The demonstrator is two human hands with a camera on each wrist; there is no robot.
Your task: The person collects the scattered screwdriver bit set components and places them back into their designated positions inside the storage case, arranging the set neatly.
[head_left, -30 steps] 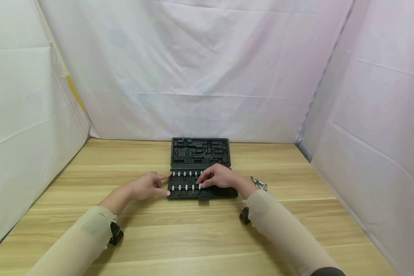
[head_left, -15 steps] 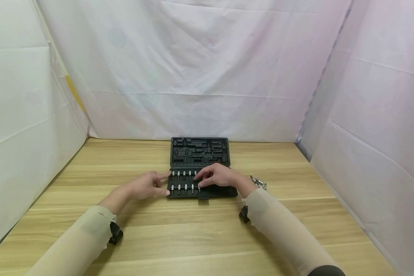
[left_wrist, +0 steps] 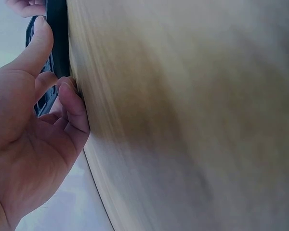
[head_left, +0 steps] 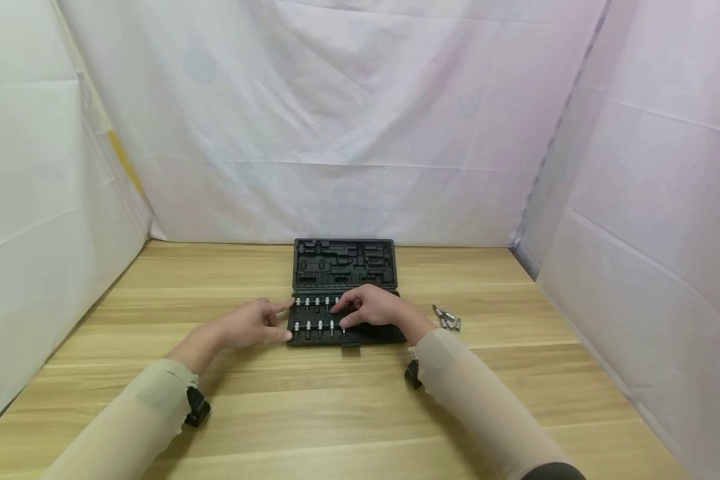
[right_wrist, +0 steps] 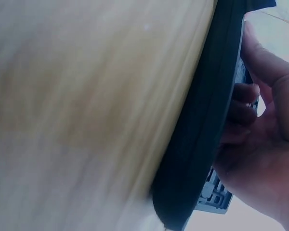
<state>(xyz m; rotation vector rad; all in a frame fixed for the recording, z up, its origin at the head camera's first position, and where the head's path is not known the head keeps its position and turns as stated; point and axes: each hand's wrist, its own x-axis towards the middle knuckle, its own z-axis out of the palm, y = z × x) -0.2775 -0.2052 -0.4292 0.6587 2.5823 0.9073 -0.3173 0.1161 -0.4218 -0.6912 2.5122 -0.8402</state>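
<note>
An open black tool case (head_left: pixel 375 335) lies on the table, its left half holding two rows of silver-topped bit sockets (head_left: pixel 320 327). My left hand (head_left: pixel 246 325) rests against the case's left edge, thumb at the front corner and index finger farther back. Over the middle of the case is my right hand (head_left: pixel 373 307). Its thumb (right_wrist: pixel 260 55) touches the last bit socket (head_left: pixel 344 329) of the front row, while the index finger stands apart from it. The right hand hides part of the back row. The wrist views show the case mostly from its side.
Several loose bit sockets (head_left: pixel 449 322) lie in a small pile on the table (head_left: pixel 312 413), right of the case. The case's lid (head_left: pixel 345 263), with moulded recesses, is laid back toward the white curtain (head_left: pixel 336 133) behind. White sheets also bound the left and right sides.
My right thumb and index finger have parted from their pinch on the front-row bit socket, which now sits lower in the case. The left hand keeps its place on the case edge.
</note>
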